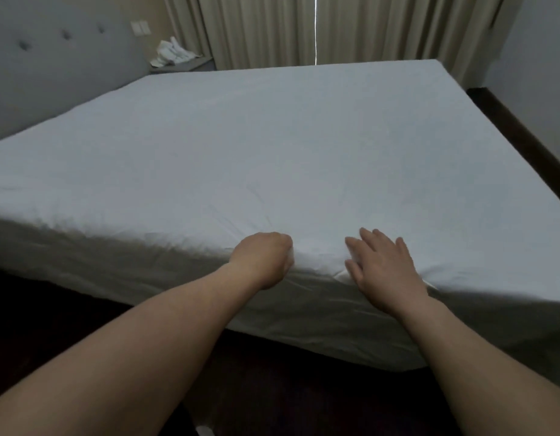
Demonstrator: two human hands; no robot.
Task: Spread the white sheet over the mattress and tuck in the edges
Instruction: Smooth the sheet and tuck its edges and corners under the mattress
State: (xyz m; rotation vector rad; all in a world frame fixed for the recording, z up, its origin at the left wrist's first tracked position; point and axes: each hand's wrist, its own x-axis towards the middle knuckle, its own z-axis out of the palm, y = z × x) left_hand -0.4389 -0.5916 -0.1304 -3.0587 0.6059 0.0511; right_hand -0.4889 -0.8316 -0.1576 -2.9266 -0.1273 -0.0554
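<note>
Sheet: the white sheet [272, 146] covers the whole top of the mattress [335, 335] that you see, and it hangs down over the near side. The top is mostly smooth; a few small creases run out from the place where your left hand holds it.
Left hand: your left hand [262, 259] is on the near edge of the bed, a little left of the middle. It is closed as a fist, and a small bunch of the sheet shows between the fingers on its right side.
Right hand: your right hand [384, 269] lies just beside the left one, to its right, on the same near edge. It is flat with the palm down and the fingers [370, 236] spread wide and pointing to the far left. It presses on the sheet and holds nothing.
Near side: the cloth hanging here is loose and wrinkled. You cannot tell from this view if the lower edge is tucked under.
Headboard: a grey padded headboard [52, 58] stands at the far left.
Curtains: beige curtains [382, 26] hang behind the far edge, with 1 thin line of light between them.
Nightstand: a nightstand [184, 65] at the far left carries a pile of white cloth [173, 51].
</note>
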